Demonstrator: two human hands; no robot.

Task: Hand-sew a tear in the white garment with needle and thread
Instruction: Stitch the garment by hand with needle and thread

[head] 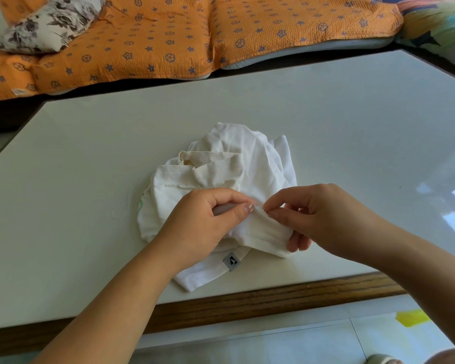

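A crumpled white fabric garment [237, 158] lies in a heap near the middle of a glossy white counter [326, 114] with a brown wooden front edge. Two bare forearms reach in from below. The left hand [202, 224] rests on the garment's near side, its grip clenched on a raised fold between thumb and curled fingers. The right hand [321, 216] meets it, its grip pinching the same fold's top edge between thumb and forefinger; any needle there is too small to make out. A small grey square label [231, 261] shows on the hem nearest the viewer. A pale loose thread [128, 203] curls on the counter just left of the garment. Behind the counter lies an orange quilted cover [181, 35] with a floral cushion [47, 24].
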